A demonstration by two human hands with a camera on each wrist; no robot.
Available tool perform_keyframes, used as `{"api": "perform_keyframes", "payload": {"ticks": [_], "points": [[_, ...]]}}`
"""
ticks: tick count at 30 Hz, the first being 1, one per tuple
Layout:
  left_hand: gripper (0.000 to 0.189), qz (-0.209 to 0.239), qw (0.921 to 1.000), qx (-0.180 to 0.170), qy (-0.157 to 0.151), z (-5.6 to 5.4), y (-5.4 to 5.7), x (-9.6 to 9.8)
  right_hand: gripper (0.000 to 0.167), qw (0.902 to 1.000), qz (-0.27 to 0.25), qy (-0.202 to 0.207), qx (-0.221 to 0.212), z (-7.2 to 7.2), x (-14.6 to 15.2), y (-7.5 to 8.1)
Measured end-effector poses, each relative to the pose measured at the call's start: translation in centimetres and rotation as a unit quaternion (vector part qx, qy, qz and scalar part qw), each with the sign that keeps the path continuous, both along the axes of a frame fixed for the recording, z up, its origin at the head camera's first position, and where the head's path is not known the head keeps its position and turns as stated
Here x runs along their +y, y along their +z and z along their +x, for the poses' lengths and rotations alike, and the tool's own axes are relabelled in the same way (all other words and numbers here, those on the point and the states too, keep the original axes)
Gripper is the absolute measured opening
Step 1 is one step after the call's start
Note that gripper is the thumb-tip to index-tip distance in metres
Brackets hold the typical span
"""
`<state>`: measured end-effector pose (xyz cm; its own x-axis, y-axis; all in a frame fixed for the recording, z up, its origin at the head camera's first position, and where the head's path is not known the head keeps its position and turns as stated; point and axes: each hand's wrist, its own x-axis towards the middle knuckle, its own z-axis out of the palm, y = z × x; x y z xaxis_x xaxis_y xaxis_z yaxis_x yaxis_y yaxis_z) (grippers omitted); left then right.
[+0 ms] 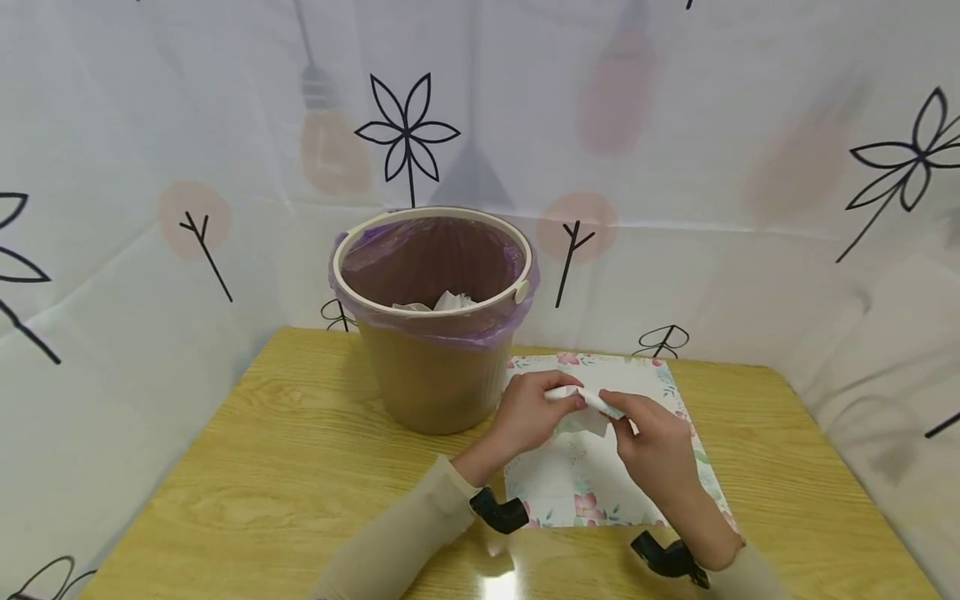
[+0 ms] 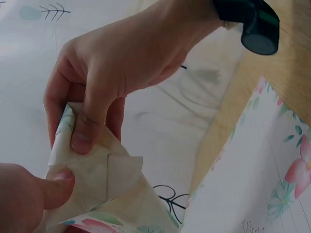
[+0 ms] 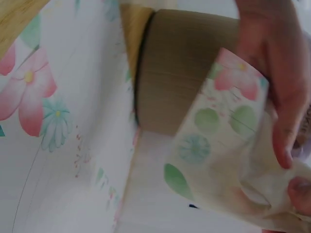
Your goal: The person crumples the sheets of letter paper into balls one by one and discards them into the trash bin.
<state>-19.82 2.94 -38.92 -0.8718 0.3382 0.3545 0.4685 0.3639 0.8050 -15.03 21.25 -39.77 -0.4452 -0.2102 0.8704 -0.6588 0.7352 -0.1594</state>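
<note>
Both hands hold a folded sheet of floral paper (image 1: 587, 398) above the table, pinching it between thumbs and fingers. My left hand (image 1: 531, 410) grips its left end and my right hand (image 1: 655, 437) its right end. In the left wrist view the right hand (image 2: 112, 68) pinches the folded paper (image 2: 87, 179), and the left thumb (image 2: 58, 187) presses on it at the left. The right wrist view shows the paper's printed flowers (image 3: 209, 131) and the left hand (image 3: 282, 73) on its edge. Beneath lies a flat floral sheet (image 1: 570, 492).
A beige bin (image 1: 442, 383) with a purple liner (image 1: 480, 333) stands left of the hands, crumpled white paper (image 1: 453, 302) inside. The wooden table (image 1: 285, 467) has a patterned cloth (image 1: 675, 167) hanging behind it. Black wrist cameras (image 1: 498, 510) sit under the wrists.
</note>
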Motion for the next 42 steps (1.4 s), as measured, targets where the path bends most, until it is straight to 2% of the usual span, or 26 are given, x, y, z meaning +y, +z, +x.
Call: {"api": "perform_keyframes", "payload": {"ticks": [2, 6, 8, 10, 12, 16, 18, 19, 21, 23, 26, 27, 30, 33, 34, 35, 37, 39, 42], "points": [[0.018, 0.015, 0.9998, -0.009, 0.011, 0.2, 0.1, 0.1, 0.035, 0.9994, 0.006, -0.019, 0.027, -0.1, -0.4, -0.1], [0.025, 0.042, 0.9986, -0.027, 0.017, 0.7, 0.7, 0.3, 0.033, 0.9980, -0.010, -0.043, 0.046, -0.4, -0.7, 0.0], [0.028, 0.065, 0.9970, -0.042, 0.009, 1.0, 1.0, 0.2, 0.033, 0.9974, -0.020, -0.051, 0.048, -0.5, -0.7, 0.3], [0.031, 0.103, 0.9925, -0.063, -0.016, 1.2, 1.3, 0.1, 0.033, 0.9970, -0.029, -0.053, 0.049, -0.7, -0.4, 0.6], [0.034, 0.155, 0.9814, -0.100, -0.052, 1.2, 1.5, -0.1, 0.034, 0.9970, -0.041, -0.049, 0.043, -0.9, 0.0, 0.8], [0.043, 0.239, 0.9470, -0.172, -0.128, 0.6, 1.5, -0.7, 0.035, 0.9977, -0.055, -0.026, 0.030, -1.2, 1.0, 1.3], [0.043, 0.246, 0.9380, -0.191, -0.151, 0.1, 1.4, -1.1, 0.036, 0.9979, -0.058, -0.016, 0.024, -1.2, 1.4, 1.5], [0.043, 0.242, 0.9369, -0.197, -0.157, -0.1, 1.2, -1.2, 0.037, 0.9981, -0.055, -0.010, 0.024, -1.3, 1.5, 1.6], [0.040, 0.227, 0.9387, -0.202, -0.163, -0.5, 0.8, -1.4, 0.037, 0.9985, -0.050, -0.001, 0.021, -1.3, 1.8, 1.6], [0.036, 0.209, 0.9442, -0.195, -0.163, -0.8, 0.5, -1.5, 0.035, 0.9986, -0.048, 0.014, 0.019, -1.4, 2.0, 1.5], [0.032, 0.192, 0.9531, -0.175, -0.155, -0.9, 0.2, -1.5, 0.011, 0.9976, -0.052, 0.043, 0.011, -1.5, 2.2, 1.2], [0.031, 0.190, 0.9553, -0.167, -0.153, -0.9, 0.1, -1.6, 0.010, 0.9969, -0.056, 0.055, 0.005, -1.5, 2.2, 1.1], [0.030, 0.178, 0.9616, -0.144, -0.151, -1.0, 0.1, -1.5, 0.034, 0.9929, -0.066, 0.098, -0.017, -1.5, 2.0, 0.8], [0.031, 0.157, 0.9672, -0.118, -0.160, -1.0, 0.1, -1.5, 0.011, 0.9857, -0.074, 0.146, -0.042, -1.4, 1.8, 0.5], [0.031, 0.153, 0.9681, -0.112, -0.164, -1.0, 0.1, -1.4, 0.013, 0.9832, -0.074, 0.160, -0.047, -1.4, 1.8, 0.5], [0.031, 0.153, 0.9670, -0.111, -0.171, -1.0, 0.0, -1.4, 0.022, 0.9813, -0.075, 0.170, -0.050, -1.4, 1.7, 0.4], [0.029, 0.161, 0.9623, -0.114, -0.187, -0.9, -0.1, -1.2, 0.040, 0.9811, -0.071, 0.173, -0.050, -1.3, 1.7, 0.4], [0.027, 0.163, 0.9611, -0.114, -0.192, -0.7, -0.2, -1.1, 0.043, 0.9833, -0.066, 0.163, -0.049, -1.3, 1.7, 0.4], [0.021, 0.147, 0.9692, -0.090, -0.175, -0.4, -0.4, -0.7, 0.044, 0.9863, -0.067, 0.139, -0.058, -1.0, 1.8, 0.3]]}}
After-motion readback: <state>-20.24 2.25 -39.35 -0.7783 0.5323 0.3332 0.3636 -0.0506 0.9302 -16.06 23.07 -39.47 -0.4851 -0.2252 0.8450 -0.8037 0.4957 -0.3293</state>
